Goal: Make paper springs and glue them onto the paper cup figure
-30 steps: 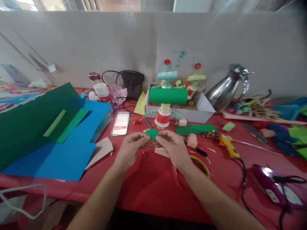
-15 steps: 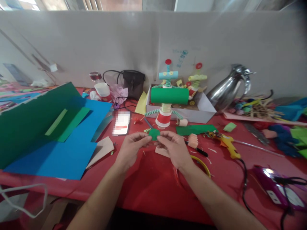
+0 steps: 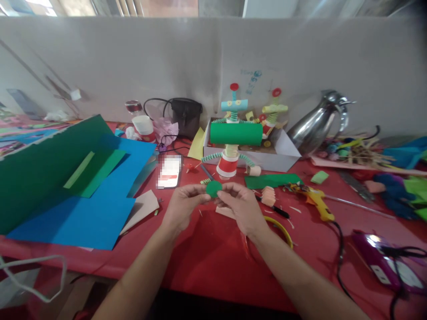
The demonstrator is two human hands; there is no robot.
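Note:
Between both hands, above the red table, is a small green paper disc (image 3: 213, 189). My left hand (image 3: 185, 205) pinches its left edge, and my right hand (image 3: 240, 206) pinches its right edge. Just beyond them stands a paper-cup figure with a red and white cup base (image 3: 227, 164), a wide green paper roll (image 3: 236, 133) and folded-paper spring arms. A pale folded-paper spring (image 3: 267, 195) lies right of my right hand. Under the right wrist are a yellow ring-shaped strip (image 3: 282, 231) and a red-handled tool, partly hidden.
Blue and green card sheets (image 3: 70, 218) cover the left side. A phone (image 3: 169, 171) lies left of the cup. Rightward are a yellow glue gun (image 3: 318, 202) with a cord, a purple device (image 3: 383, 258), a metal jug (image 3: 315, 122) and a white box (image 3: 280, 155) behind.
The green disc has tilted slightly in my fingers, showing a rounder face. Both hands stay in nearly the same place.

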